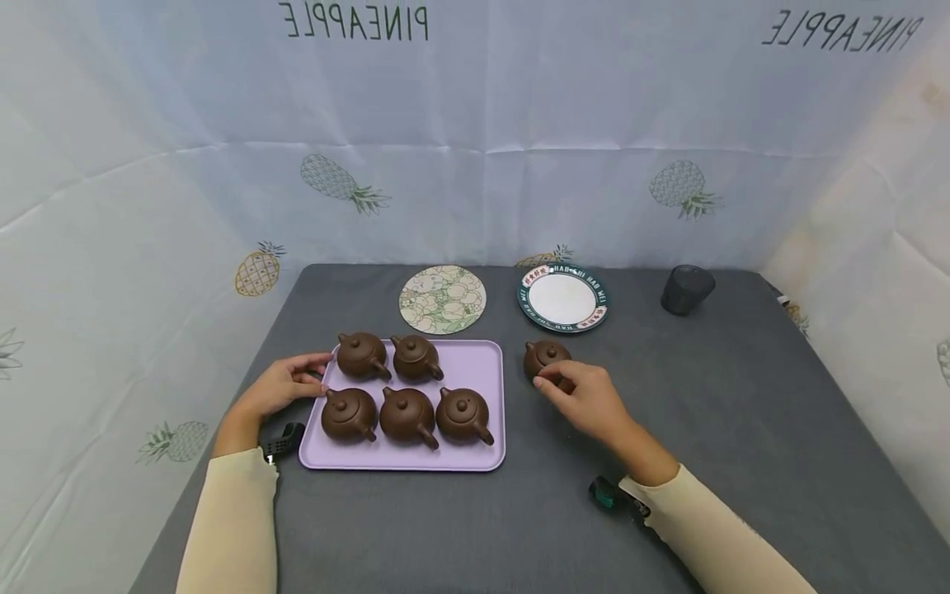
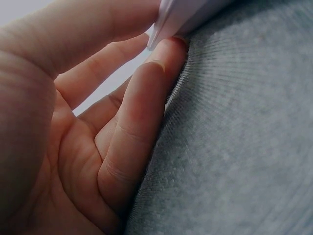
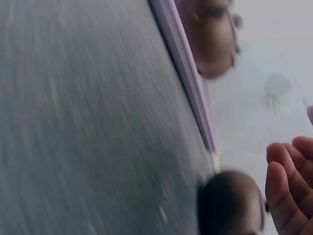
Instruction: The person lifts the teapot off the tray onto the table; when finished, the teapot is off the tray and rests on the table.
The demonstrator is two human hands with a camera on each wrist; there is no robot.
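Observation:
A lilac tray [image 1: 401, 459] carries several small brown teapots, two in its far row and three in the near row, including a near-left teapot [image 1: 349, 414]. At the tray's left edge, my left hand [image 1: 278, 388] grips the rim; in the left wrist view the thumb and fingers [image 2: 132, 122] meet at the tray's edge [image 2: 168, 19]. Another brown teapot [image 1: 540, 355] stands on the table right of the tray. Over that teapot's near right side is my right hand [image 1: 590, 400], its loosely bent fingers [image 3: 279, 183] close to the lid in the right wrist view.
Behind the tray lies a round floral mat [image 1: 443, 299]. To its right is a white plate with a green patterned rim [image 1: 562, 299], and farther right a tilted black cup [image 1: 687, 289]. A pineapple-print cloth [image 1: 482, 198] hangs at the grey table's far edge.

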